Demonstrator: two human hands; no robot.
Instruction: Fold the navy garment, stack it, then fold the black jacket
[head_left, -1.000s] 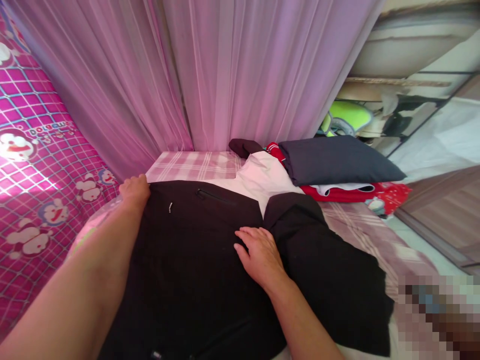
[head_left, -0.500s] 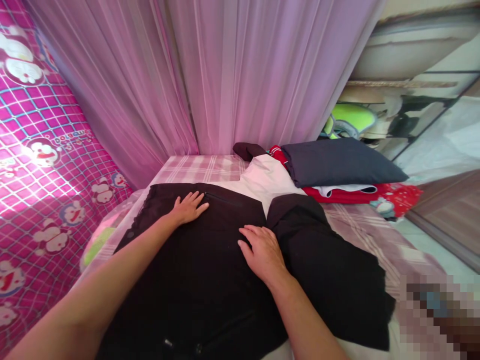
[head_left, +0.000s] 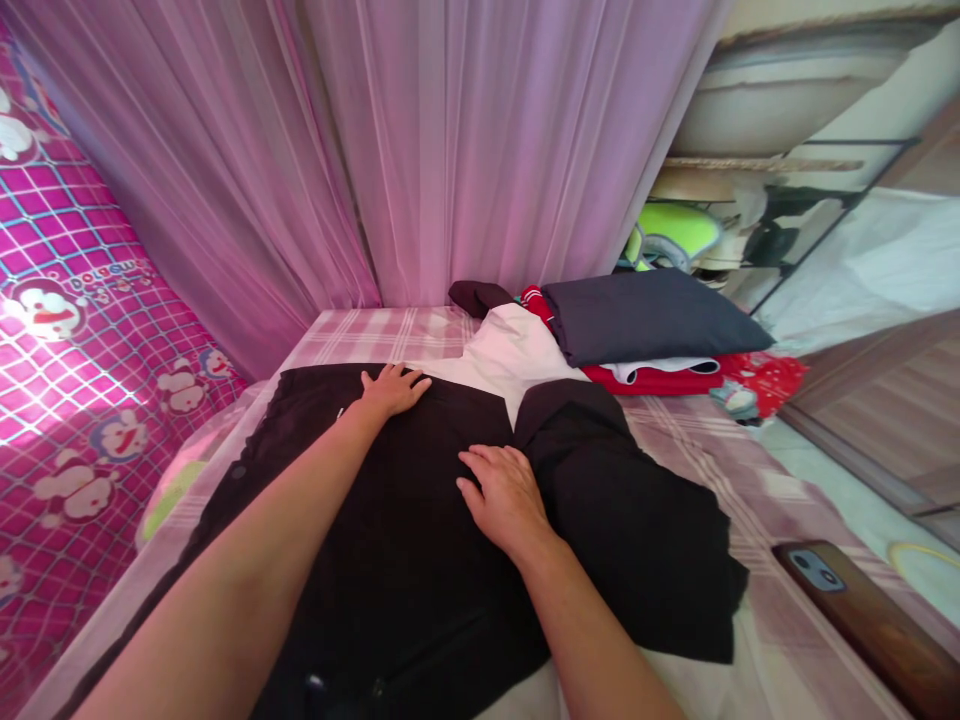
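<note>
A pair of black pants (head_left: pixel 405 520) lies spread over the bed, its gathered waistband to the left and a zip pocket along the near side. My left hand (head_left: pixel 394 392) rests flat on the far edge of the pants, fingers spread and holding nothing. Nearer the middle, my right hand (head_left: pixel 504 497) lies palm down on the fabric beside the folded leg part, thumb apart from the fingers. Under the far side of the pants, a white garment (head_left: pixel 506 350) shows, with a dark piece of cloth (head_left: pixel 478 297) beyond it.
A folded dark grey cloth (head_left: pixel 645 318) sits on red clothing (head_left: pixel 675 382) at the back right. On the checked bedsheet (head_left: pixel 795 490) lies a phone (head_left: pixel 862 610). Purple curtains (head_left: pixel 480 150) hang behind. Pink patterned fabric (head_left: pixel 90 300) is at left; a shelf rack (head_left: pixel 825 220) stands at right.
My left hand has slid to the right along the far edge of the pants. My right hand stays in place on the fabric. The view has shifted slightly to the right.
</note>
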